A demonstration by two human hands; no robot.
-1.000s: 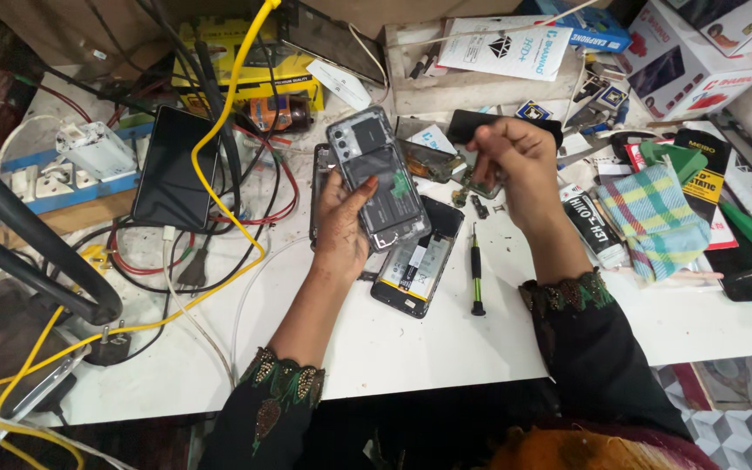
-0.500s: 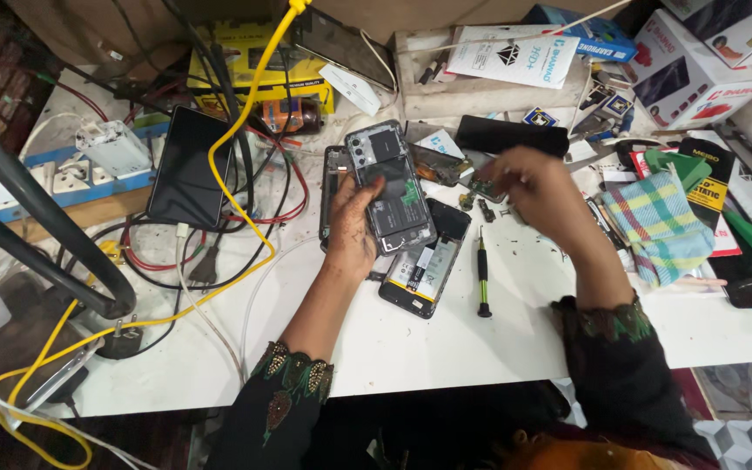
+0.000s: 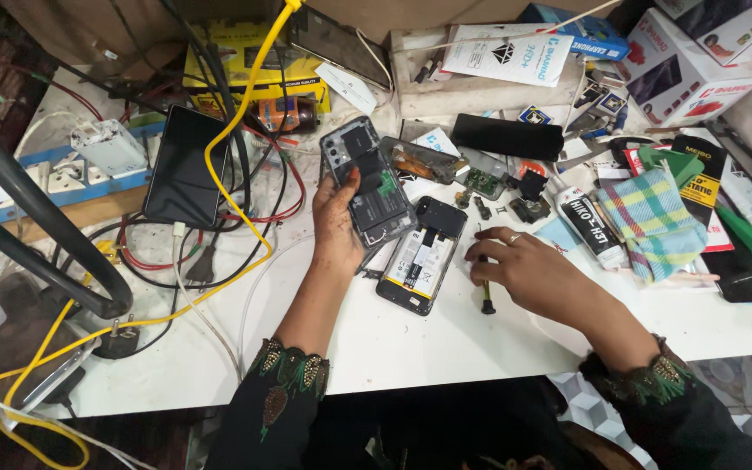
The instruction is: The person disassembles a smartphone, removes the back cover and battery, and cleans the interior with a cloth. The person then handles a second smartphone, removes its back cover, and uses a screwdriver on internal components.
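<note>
While the left hand (image 3: pixel 339 228) lifts a dark, opened smartphone with its back cover off and its circuit boards bare (image 3: pixel 367 181) above the white worktable (image 3: pixel 446 348), its fingers curl around the phone's left edge and the thumb presses on the exposed inside, so the hand is closed on the phone and holds it tilted, top end away from the person. Just right of that hand a second opened smartphone with a pale battery showing (image 3: pixel 421 254) lies flat on the table, slanted, its upper end partly under the held phone. The right hand (image 3: pixel 533 271) rests low over the table beside this second phone, fingers bent downward and loosely gathered over a small black-handled screwdriver (image 3: pixel 486 300) that lies near the table's front; the fingertips touch or nearly touch its shaft, and I cannot tell whether they grip it. A ring shows on one finger.

Behind the hands lie loose phone parts, a black oblong case (image 3: pixel 508 137) and a white tube of glue (image 3: pixel 591 225). A checked cloth in green, yellow and pink (image 3: pixel 650 218) sits to the right of the tube. On the left a black tablet (image 3: pixel 184 165) lies among tangled wires, crossed by a yellow cable (image 3: pixel 219 187), near a white and blue power strip (image 3: pixel 54 178). Cardboard boxes (image 3: pixel 698 74) stand at the far right.
</note>
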